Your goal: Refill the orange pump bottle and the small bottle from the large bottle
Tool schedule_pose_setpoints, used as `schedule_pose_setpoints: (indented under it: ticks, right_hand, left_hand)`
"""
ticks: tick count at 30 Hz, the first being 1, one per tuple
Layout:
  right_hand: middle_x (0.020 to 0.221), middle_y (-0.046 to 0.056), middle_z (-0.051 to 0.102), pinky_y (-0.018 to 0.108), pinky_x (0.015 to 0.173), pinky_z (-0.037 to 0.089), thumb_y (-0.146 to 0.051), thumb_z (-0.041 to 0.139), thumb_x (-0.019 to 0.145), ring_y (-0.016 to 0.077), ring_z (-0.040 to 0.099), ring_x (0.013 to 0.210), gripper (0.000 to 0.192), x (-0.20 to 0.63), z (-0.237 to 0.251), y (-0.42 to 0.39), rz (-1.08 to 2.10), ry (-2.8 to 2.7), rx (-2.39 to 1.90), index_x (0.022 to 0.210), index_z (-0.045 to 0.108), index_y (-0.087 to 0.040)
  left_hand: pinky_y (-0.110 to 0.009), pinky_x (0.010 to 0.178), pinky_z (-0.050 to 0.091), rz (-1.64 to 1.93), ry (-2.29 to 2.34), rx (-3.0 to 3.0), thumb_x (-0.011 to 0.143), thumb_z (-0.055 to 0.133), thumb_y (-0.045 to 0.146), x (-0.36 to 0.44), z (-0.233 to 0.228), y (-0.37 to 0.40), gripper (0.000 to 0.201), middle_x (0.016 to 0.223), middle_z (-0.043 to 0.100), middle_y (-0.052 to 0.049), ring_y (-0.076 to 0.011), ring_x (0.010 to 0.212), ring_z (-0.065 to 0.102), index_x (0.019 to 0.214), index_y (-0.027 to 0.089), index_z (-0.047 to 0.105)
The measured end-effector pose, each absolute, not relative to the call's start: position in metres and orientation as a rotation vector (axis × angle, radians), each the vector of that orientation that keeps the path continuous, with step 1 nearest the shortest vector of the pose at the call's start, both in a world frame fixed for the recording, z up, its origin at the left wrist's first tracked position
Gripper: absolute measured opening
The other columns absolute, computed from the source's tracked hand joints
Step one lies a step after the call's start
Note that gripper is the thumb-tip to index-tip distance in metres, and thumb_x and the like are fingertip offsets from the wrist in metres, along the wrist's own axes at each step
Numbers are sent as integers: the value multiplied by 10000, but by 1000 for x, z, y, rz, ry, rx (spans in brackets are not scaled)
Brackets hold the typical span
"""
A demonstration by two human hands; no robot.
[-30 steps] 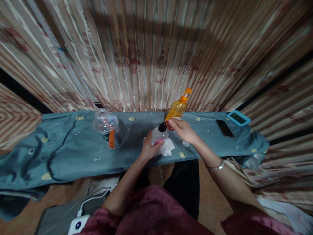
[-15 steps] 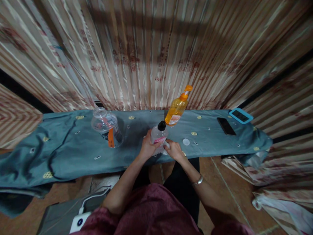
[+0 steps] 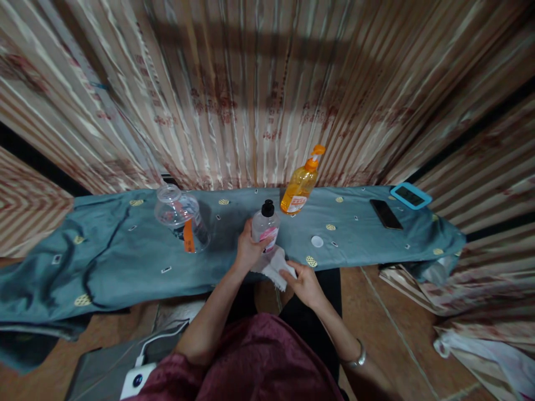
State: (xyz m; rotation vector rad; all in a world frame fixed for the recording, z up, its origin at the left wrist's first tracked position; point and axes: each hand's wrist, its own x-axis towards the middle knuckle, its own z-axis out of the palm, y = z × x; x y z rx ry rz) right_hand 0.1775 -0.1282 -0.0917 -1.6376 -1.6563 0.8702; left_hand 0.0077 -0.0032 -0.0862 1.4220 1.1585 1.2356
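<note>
My left hand (image 3: 248, 248) is wrapped round a clear bottle (image 3: 259, 225) with a black cap and a pink label, which stands upright near the front edge of the cloth-covered surface. Between the fingers of my right hand (image 3: 304, 282) is a white cloth or tissue (image 3: 276, 268). It hangs partly over the front edge, and its far end lies against the foot of the bottle. Just behind stands a pump bottle (image 3: 297, 192) of orange liquid with an orange pump top. A small white round lid (image 3: 317, 241) lies to the right of my hands.
To the left stands a clear plastic jar (image 3: 179, 214) with an orange label strip. A black phone (image 3: 387, 214) and a blue-framed device (image 3: 411, 195) lie at the right. Green patterned cloth (image 3: 137, 267) covers the narrow surface. Behind it hangs a striped curtain (image 3: 251, 100).
My right hand has drawn back from the bottle towards me and slightly right, pulling the white cloth out with it. The bottle in my left hand has shifted a little left.
</note>
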Motion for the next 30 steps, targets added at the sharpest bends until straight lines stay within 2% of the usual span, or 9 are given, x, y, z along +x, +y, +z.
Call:
schedule_pose_setpoints:
  ticks: [6, 8, 10, 14, 16, 18, 20, 25, 30]
  right_hand:
    - [708, -25, 635, 232, 530, 506, -638, 571, 1072, 109, 610, 574, 525, 176, -43, -131, 747, -1489, -1418, 943, 692, -144]
    - [833, 15, 715, 265, 614, 575, -608, 598, 1068, 130, 678, 673, 486, 170, -24, -124, 618, -1473, -1359, 1004, 716, -142]
    - [1172, 102, 757, 382, 874, 637, -546, 615, 1072, 200, 750, 1013, 418, 162, -12, -114, 456, -1472, -1304, 1076, 735, -146]
    - [1619, 202, 501, 526, 1213, 469, -401, 594, 1068, 306, 510, 1505, 356, 136, -23, -87, 181, -1538, -1265, 1289, 694, -141]
    - [1689, 233, 389, 537, 1251, 427, -376, 541, 1088, 310, 381, 1596, 493, 121, -41, -76, 102, -1587, -1284, 1515, 559, -130]
    - [1768, 209, 227, 588, 1309, 317, -322, 508, 1098, 323, 179, 1673, 515, 110, -58, -70, 15, -1629, -1307, 1587, 505, -160]
    - [1809, 155, 103, 596, 1326, 274, -260, 489, 1104, 315, 97, 1687, 517, 105, -71, -70, -58, -1636, -1330, 1619, 471, -215]
    - [1822, 115, 21, 660, 1263, 367, -214, 531, 1095, 400, 166, 1657, 695, 113, -89, -86, -119, -1645, -1369, 1720, 248, -322]
    - [1769, 180, 207, 666, 1147, 511, -262, 487, 1119, 428, 383, 1561, 676, 114, -115, -110, -49, -1687, -1381, 1731, 202, -300]
  left_hand:
    - [-364, 899, 577, 1250, 1159, 1448, 703, 910, 327, 12, -84, -7, 568, 1070, 802, -57, -271, 984, 764, 1194, 211, 648]
    - [-378, 927, 585, 1254, 1136, 1465, 727, 895, 358, 14, -83, -11, 576, 1115, 800, -75, -283, 1029, 766, 1223, 206, 645]
    - [-397, 957, 595, 1266, 1114, 1492, 756, 866, 367, 15, -84, -15, 587, 1172, 794, -99, -292, 1069, 765, 1266, 194, 633]
    - [-457, 1035, 600, 1286, 1040, 1537, 805, 792, 320, 21, -96, -24, 680, 1314, 764, -149, -311, 1147, 754, 1426, 177, 555]
    - [-472, 1080, 591, 1294, 1011, 1532, 877, 729, 324, 24, -104, -29, 618, 1362, 750, -155, -312, 1221, 733, 1455, 196, 552]
    - [-460, 1122, 575, 1307, 978, 1530, 986, 585, 332, 23, -112, -34, 463, 1411, 728, -163, -294, 1291, 710, 1430, 202, 591]
    - [-469, 1152, 556, 1298, 956, 1566, 1001, 557, 340, 18, -117, -38, 420, 1398, 730, -177, -300, 1295, 709, 1385, 187, 633]
    - [-515, 1112, 579, 1176, 909, 1754, 907, 667, 272, 6, -118, -43, 394, 1326, 748, -207, -350, 1232, 727, 1282, 155, 699]
    - [-499, 1179, 534, 1113, 813, 1736, 827, 668, 198, 5, -112, -40, 428, 1279, 789, -135, -321, 1279, 708, 1247, 200, 746]
